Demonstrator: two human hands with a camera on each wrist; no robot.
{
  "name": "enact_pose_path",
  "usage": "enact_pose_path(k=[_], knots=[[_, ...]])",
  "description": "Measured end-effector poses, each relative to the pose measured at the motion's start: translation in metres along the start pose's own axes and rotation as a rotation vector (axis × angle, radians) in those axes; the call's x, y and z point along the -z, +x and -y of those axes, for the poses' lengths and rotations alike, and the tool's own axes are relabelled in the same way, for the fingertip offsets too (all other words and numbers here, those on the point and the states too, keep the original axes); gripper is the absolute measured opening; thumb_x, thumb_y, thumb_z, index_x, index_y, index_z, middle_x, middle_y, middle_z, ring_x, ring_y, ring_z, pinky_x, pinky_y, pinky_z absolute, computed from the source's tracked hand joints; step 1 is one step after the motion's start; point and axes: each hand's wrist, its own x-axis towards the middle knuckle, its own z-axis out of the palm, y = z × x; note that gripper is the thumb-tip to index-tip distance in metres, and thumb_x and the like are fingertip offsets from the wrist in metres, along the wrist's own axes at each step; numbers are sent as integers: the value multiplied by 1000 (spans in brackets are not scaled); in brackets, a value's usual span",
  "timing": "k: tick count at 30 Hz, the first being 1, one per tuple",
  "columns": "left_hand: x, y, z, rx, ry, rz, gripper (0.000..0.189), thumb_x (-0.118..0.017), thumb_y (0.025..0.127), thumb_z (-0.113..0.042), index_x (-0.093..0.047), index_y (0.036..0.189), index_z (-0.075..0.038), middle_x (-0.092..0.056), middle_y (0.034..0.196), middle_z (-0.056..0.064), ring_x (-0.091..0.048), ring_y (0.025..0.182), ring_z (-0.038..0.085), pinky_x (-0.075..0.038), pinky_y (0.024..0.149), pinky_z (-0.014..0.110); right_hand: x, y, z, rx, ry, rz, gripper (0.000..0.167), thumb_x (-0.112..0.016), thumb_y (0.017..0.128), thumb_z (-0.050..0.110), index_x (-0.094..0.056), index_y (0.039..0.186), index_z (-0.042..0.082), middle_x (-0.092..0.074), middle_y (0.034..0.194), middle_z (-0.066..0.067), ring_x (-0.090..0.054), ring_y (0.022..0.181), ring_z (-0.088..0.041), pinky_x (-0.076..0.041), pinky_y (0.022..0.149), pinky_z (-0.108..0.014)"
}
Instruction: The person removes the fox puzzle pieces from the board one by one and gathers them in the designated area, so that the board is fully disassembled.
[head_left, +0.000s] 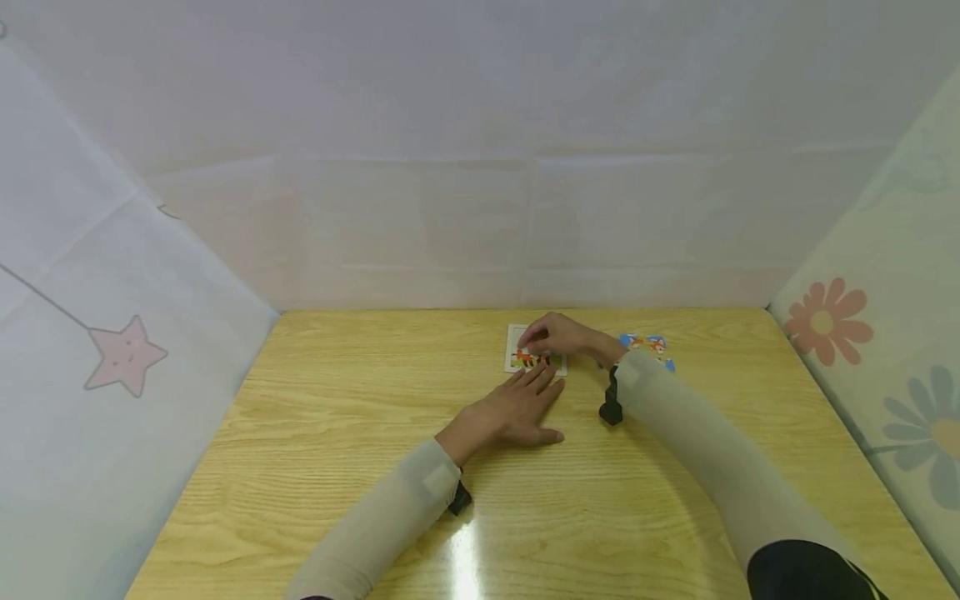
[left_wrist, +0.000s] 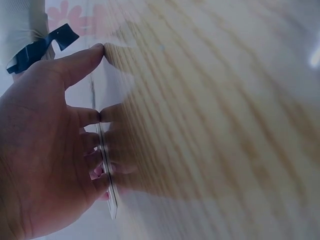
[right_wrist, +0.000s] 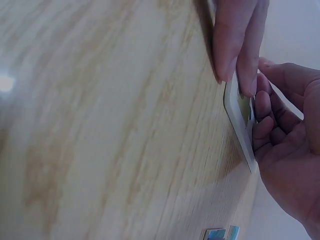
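A small white-framed puzzle board with a colourful picture lies near the table's far edge. My left hand lies with its fingers spread and its fingertips on the board's near edge. In the left wrist view, the left hand shows straight fingers along the thin edge of the board. Over the board's upper part is my right hand, fingers bent and thumb near the index finger. The right wrist view has the right hand beside the board; what lies at its fingertips is hidden.
Loose blue and orange puzzle pieces lie right of the board, partly behind the right wrist. The wooden table meets a white cloth backdrop at the back, with printed cloth at both sides.
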Motion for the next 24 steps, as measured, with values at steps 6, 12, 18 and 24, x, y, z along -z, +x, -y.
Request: enact_pose_path(k=[6,12,18,24], knots=[[-1,0,2,0,-11,5,93,-49,104,-69,-16,172,-14,-5,179,11,-5,165,28,-16,133,47,-2,-1,6,10,6,4,23,-62,107,8,-76,125,0,-75,123,-14,-69,108,-27,-58,93,-42],[-2,-2,3,-10,-54,3,93,-51,104,-67,-16,172,-13,-5,179,11,-4,165,28,-14,133,47,-3,1,4,-18,7,12,22,-62,108,12,-76,124,5,-76,122,-9,-69,109,-23,-57,94,-39],[0,-3,5,-11,-69,13,93,-53,104,-65,-15,172,-13,-3,179,12,-3,165,29,-13,133,48,-3,3,3,-14,29,12,20,-62,109,12,-76,121,6,-75,118,-9,-68,103,-23,-56,90,-38],[-2,-1,6,-8,-67,13,94,-53,103,-66,-16,172,-13,-4,179,10,-2,165,27,-12,133,45,-4,4,3,-15,68,13,18,-64,107,11,-76,118,4,-76,112,-11,-66,91,-20,-54,80,-33]])
